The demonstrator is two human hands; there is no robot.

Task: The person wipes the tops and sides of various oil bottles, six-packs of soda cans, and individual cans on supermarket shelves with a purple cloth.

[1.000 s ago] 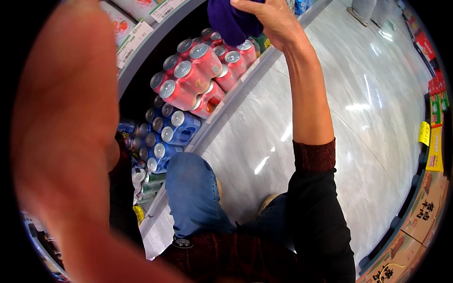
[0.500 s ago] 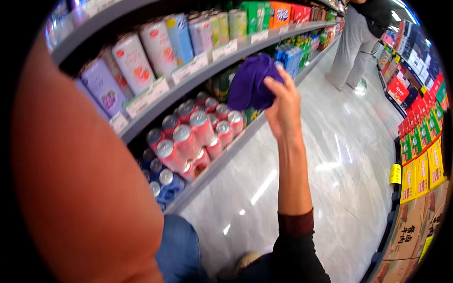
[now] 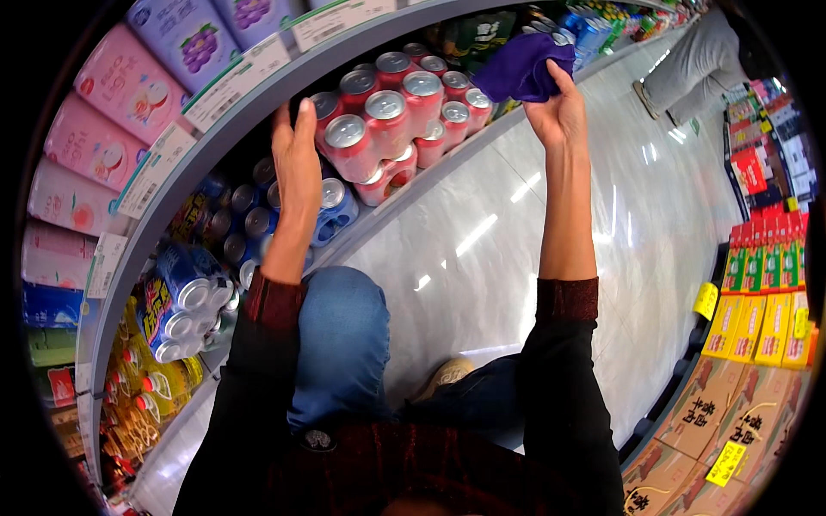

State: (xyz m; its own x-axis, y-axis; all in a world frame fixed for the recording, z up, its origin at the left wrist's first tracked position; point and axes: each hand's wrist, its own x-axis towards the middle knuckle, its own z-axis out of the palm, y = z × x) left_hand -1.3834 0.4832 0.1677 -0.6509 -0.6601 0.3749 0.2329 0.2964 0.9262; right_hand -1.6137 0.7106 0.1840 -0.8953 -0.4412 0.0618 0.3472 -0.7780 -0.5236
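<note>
My right hand (image 3: 557,119) grips a crumpled purple cloth (image 3: 525,69), raised over the front edge of the bottom shelf, at the far end of the pink cans. My left hand (image 3: 297,163) reaches in under the upper shelf with its fingers stretched out and nothing held. It is beside the near end of the shrink-wrapped pink cans (image 3: 385,116), stacked in two layers; whether the fingertips touch them I cannot tell. Blue cans (image 3: 335,202) stand around my left wrist, partly hidden by it.
The grey shelf edge (image 3: 249,95) with price tags curves above my left hand, carrying pink and purple drink cartons (image 3: 133,82). Bottles of yellow liquid (image 3: 168,383) stand at the lower left. Stacked cardboard boxes (image 3: 701,400) line the right. Another person's grey-trousered legs (image 3: 693,64) are far up the aisle.
My left arm, raised close to the camera before, has come down to the pink cans. The view has shifted toward the lower shelf. The purple cloth stays in my right hand.
</note>
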